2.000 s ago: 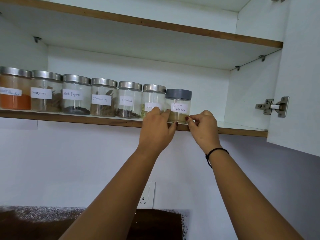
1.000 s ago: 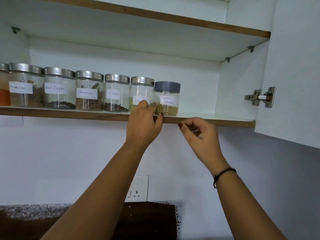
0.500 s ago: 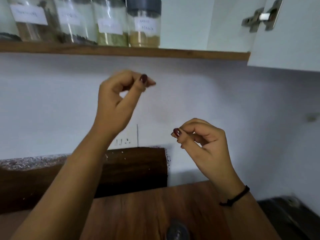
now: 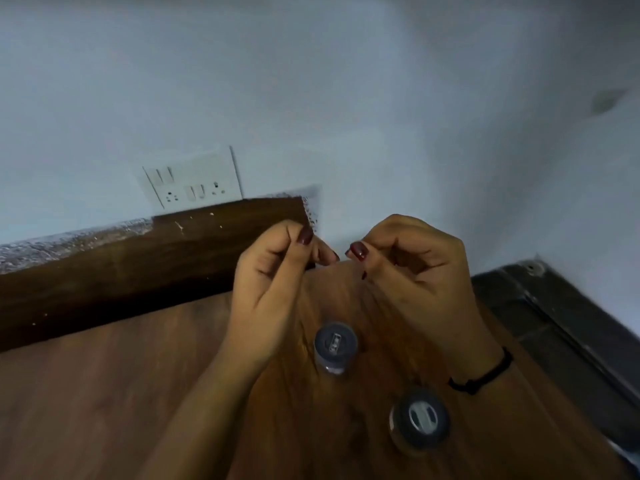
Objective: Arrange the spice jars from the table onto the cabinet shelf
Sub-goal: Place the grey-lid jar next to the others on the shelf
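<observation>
Head view drops from the shelf to the brown wooden table [image 4: 104,393] — my left hand [image 4: 273,282] and right hand [image 4: 415,271], curled and empty, hover above one grey-lidded glass spice jar [image 4: 335,344] and a second grey-lidded jar [image 4: 420,419], both awaiting shelving.

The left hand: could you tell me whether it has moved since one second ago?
Yes. The left hand has dropped from above the wall socket plate to below it.
</observation>
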`<state>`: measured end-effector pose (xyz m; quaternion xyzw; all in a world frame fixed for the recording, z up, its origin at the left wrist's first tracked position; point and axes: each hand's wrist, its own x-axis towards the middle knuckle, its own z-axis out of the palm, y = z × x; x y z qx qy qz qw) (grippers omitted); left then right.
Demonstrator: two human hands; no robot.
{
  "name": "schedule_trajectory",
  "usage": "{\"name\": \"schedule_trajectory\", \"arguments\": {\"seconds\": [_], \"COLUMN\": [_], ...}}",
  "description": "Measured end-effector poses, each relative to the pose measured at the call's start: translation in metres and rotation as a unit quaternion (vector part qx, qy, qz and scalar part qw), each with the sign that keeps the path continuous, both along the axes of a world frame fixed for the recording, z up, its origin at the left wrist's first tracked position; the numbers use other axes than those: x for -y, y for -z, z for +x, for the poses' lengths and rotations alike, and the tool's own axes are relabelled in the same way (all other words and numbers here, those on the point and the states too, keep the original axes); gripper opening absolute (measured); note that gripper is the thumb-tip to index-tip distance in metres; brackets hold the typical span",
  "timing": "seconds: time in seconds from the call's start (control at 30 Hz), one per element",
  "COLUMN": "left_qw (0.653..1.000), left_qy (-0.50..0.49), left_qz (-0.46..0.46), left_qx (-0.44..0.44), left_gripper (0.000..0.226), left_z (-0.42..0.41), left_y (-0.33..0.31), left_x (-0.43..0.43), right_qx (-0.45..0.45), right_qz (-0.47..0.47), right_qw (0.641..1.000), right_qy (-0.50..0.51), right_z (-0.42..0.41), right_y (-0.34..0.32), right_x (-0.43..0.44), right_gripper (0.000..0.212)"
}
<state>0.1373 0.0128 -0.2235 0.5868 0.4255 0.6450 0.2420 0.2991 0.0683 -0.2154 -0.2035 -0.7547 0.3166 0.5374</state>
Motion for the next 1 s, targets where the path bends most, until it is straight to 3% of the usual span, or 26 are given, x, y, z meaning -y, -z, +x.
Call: {"name": "schedule_trajectory", "arguments": {"seconds": [0.2, 0.37, 0.5, 0.6, 0.7, 0.8, 1.0], "left_qw": [0.991, 0.978, 0.974, 0.959, 0.944, 0.928, 0.901], "left_qy": [0.03, 0.042, 0.117, 0.152, 0.16, 0.16, 0.163], "left_qz": [-0.121, -0.201, -0.192, -0.238, -0.289, -0.335, -0.342], "left_qx": [0.052, 0.045, 0.012, 0.025, -0.002, -0.025, -0.212], "left_gripper": [0.032, 0.031, 0.027, 0.019, 0.021, 0.026, 0.061], "left_z": [0.031, 0.063, 0.08, 0.088, 0.096, 0.104, 0.119], "left_y": [0.062, 0.087, 0.112, 0.135, 0.161, 0.19, 0.24], "left_x": [0.01, 0.021, 0.022, 0.022, 0.02, 0.021, 0.017], "right_qx": [0.034, 0.059, 0.085, 0.105, 0.144, 0.215, 0.253], "right_qz": [-0.051, -0.118, -0.157, -0.179, -0.181, -0.205, -0.307], "right_qw": [0.998, 0.99, 0.98, 0.973, 0.965, 0.94, 0.896], "right_qy": [-0.001, 0.043, 0.086, 0.101, 0.124, 0.168, 0.195], "right_z": [0.033, 0.06, 0.081, 0.094, 0.108, 0.12, 0.136], "right_y": [0.049, 0.091, 0.117, 0.133, 0.155, 0.192, 0.25], "right_x": [0.019, 0.031, 0.044, 0.052, 0.059, 0.065, 0.078], "right_gripper": [0.012, 0.006, 0.008, 0.012, 0.008, 0.017, 0.051]}}
